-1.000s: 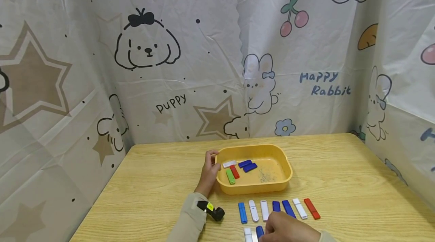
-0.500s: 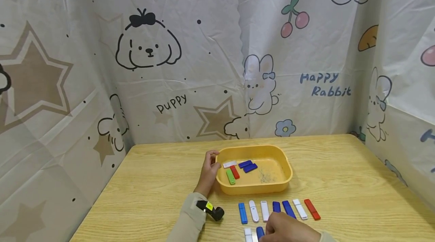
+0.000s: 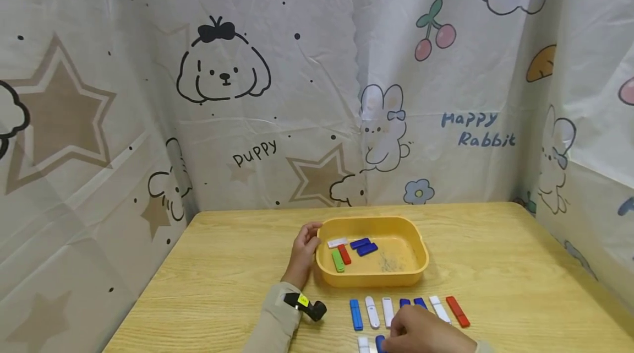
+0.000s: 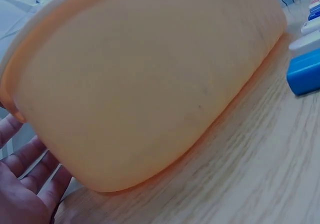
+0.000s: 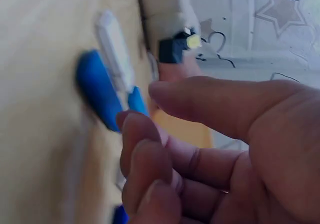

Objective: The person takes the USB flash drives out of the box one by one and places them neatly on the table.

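Observation:
My left hand (image 3: pixel 302 256) rests against the left end of a yellow plastic basin (image 3: pixel 371 280), thumb and fingers at its rim. In the left wrist view its fingers (image 4: pixel 32 156) lie fairly straight along the basin's outer wall. Above the near row of USB sticks, my right hand (image 3: pixel 428 332) has curled fingers, with a gap between thumb and index fingertip in the right wrist view. Nothing shows in that gap. A blue USB stick (image 5: pixel 97 87) lies just beyond the fingertips, beside a white USB stick (image 5: pixel 114 47). My right hand hides part of this row.
Between basin and right hand runs a row of several USB sticks: a light blue stick (image 3: pixel 356 314) at the left, white and dark blue ones, and a red stick (image 3: pixel 458 311) at the right. Inside the basin lie several more, including a green stick (image 3: pixel 338 260). Printed curtains (image 3: pixel 297 94) surround the table.
The head view has tilted slightly, shifting the scene down. My right hand has moved a little forward and right, covering more of the dark blue sticks. The left hand stays at the basin.

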